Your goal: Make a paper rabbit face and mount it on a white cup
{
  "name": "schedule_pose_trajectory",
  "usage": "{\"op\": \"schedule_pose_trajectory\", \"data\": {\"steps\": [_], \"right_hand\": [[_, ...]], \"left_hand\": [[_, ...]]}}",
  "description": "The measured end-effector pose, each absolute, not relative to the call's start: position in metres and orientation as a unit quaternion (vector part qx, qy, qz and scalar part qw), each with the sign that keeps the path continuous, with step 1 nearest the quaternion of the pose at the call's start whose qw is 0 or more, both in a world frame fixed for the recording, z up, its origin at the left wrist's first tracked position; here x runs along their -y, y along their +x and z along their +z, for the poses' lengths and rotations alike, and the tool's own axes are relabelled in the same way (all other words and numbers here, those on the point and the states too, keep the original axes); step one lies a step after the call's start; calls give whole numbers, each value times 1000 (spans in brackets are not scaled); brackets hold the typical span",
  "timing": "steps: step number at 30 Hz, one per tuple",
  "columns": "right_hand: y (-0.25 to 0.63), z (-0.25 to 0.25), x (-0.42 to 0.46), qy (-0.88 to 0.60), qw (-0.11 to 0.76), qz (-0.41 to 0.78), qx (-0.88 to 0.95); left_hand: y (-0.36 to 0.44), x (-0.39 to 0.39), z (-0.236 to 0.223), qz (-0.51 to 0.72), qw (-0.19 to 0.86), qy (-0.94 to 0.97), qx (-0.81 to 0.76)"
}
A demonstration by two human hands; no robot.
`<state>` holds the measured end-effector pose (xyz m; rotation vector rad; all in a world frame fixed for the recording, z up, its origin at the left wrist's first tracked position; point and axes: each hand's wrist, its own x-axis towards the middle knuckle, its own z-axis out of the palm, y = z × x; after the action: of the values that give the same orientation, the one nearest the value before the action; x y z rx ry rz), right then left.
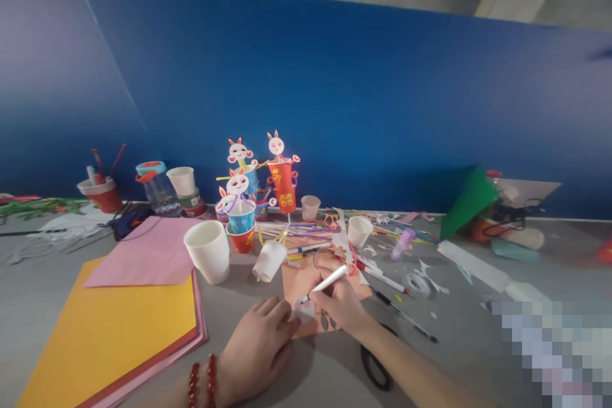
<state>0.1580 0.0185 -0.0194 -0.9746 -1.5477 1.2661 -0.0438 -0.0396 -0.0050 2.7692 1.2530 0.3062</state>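
The right hand [342,303] holds a white marker [331,278].

A craft workspace: coloured paper [124,319] and rabbit-faced cup figures [241,218] on a worktop [468,325]. Blue panelling [310,89] lines its back edge.

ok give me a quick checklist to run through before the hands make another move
1. White marker gripped: ok, in the right hand, tip angled down at the white paper piece.
2. Left hand by the work: ok, at the paper piece's left edge.
3. Marks on the paper piece clean: cannot tell, too blurred.
4. Space under the right forearm free: not ok, a black loop lies there, partly hidden.
5. Large white cup upright: ok, beside the pink sheet.
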Motion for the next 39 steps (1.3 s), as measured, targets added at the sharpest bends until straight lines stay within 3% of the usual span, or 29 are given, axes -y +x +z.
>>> {"op": "schedule_pose_trajectory", "data": {"steps": [12,39], "right_hand": [[153,-39,-16,-409,447,465,645],[154,-36,-15,-403,410,441,689]], "left_hand": [[-45,43,-3,112,90,899,-413],[-45,43,-1,106,92,905,-401]]}}
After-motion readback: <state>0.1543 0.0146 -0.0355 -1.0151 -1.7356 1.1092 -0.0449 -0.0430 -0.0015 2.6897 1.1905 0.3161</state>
